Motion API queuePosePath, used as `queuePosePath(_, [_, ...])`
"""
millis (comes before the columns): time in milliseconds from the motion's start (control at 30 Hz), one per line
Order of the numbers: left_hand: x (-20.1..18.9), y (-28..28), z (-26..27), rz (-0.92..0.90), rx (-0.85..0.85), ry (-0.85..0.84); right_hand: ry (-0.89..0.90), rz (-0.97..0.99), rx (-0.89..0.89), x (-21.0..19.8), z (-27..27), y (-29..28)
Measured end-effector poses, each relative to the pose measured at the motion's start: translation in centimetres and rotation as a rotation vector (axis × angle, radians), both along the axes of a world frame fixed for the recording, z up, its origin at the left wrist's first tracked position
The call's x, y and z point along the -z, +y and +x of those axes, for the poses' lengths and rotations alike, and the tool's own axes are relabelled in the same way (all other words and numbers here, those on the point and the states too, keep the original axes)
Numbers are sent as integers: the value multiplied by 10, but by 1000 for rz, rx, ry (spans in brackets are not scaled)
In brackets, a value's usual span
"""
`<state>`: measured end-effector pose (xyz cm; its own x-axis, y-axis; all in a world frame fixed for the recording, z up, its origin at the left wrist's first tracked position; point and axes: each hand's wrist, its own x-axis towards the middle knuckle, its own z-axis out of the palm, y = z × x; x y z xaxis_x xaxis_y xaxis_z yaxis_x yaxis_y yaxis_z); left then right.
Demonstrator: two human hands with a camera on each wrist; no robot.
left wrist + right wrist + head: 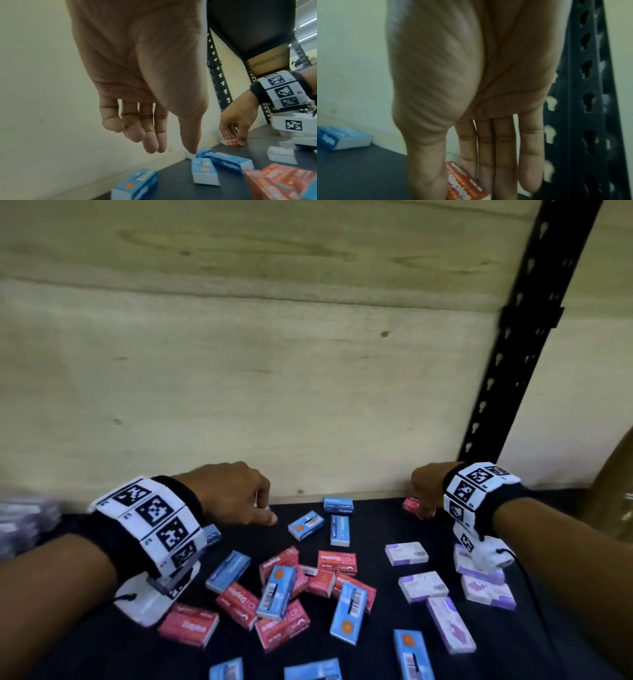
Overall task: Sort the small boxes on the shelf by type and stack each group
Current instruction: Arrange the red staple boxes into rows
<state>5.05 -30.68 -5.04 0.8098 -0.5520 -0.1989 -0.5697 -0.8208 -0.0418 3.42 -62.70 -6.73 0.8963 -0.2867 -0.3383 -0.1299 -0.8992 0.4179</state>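
Small red, blue and purple-white boxes lie scattered on the dark shelf point(373, 529). My right hand point(424, 503) reaches to the back wall and pinches a red staples box point(410, 505) between thumb and fingers; the box point(462, 181) rests on the shelf there. My left hand point(262, 513) hovers at the back left, fingers loosely curled and holding nothing. Just right of it lie three blue boxes point(306, 524). In the left wrist view its thumb point(190, 142) points down above the blue boxes point(204, 171).
A heap of red boxes point(337, 562) and blue boxes point(275, 594) fills the middle front. Purple-white boxes point(406, 553) lie at the right. A black slotted upright point(513, 354) stands at the back right against the wooden back wall point(239, 371).
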Motion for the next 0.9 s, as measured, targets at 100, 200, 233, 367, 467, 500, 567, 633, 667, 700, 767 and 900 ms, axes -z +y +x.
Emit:
queuePosePath(100, [-4,20,4,-13,-38,-4,43,32,-37,-4,5,5])
queuePosePath(200, [-9,44,9,-2,-79,-21,47,112,-61,-17,3,21])
queuePosePath(233, [-12,52,11,0,-99,-28,40,143,-68,-23,1,28])
queuePosePath(367, [-19,85,17,19,-181,-50,-16,253,-174,-42,-4,64])
queuePosePath(467, [-17,108,21,66,-235,-29,-31,348,-281,-46,-5,99])
queuePosePath(500, [-15,113,22,73,-249,-22,-40,362,-321,-45,-4,110])
queuePosePath(567, [-10,124,24,78,-279,-15,-56,387,-386,-44,-1,133])
queuePosePath(633, [-3,130,24,76,-321,16,-54,414,-436,-41,4,152])
queuePosePath(667, [1,131,24,81,-337,43,-56,427,-457,-39,6,161])
queuePosePath(700, [6,133,25,95,-345,67,-60,439,-481,-38,9,170])
queuePosePath(767, [14,134,25,122,-343,97,-66,453,-525,-36,13,186])
queuePosePath(900, [24,135,24,102,-335,132,-31,460,-577,-30,23,214])
